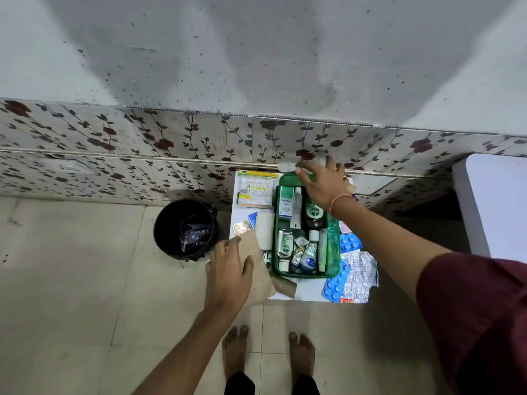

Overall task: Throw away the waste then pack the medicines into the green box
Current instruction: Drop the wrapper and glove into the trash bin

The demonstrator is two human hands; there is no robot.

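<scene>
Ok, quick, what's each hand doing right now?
Left hand: open, flat on brown paper.
Right hand: over the green box, reaching something white; grip unclear.

One green box (333, 238), one black bin (185, 226), two hands. Two Dettol bottles (313, 212) in the box, one Optibex carton (286, 202), two or three tubes. Blue blister strips (349, 242): perhaps three, overlap makes this uncertain. One brown paper (261, 269).
</scene>
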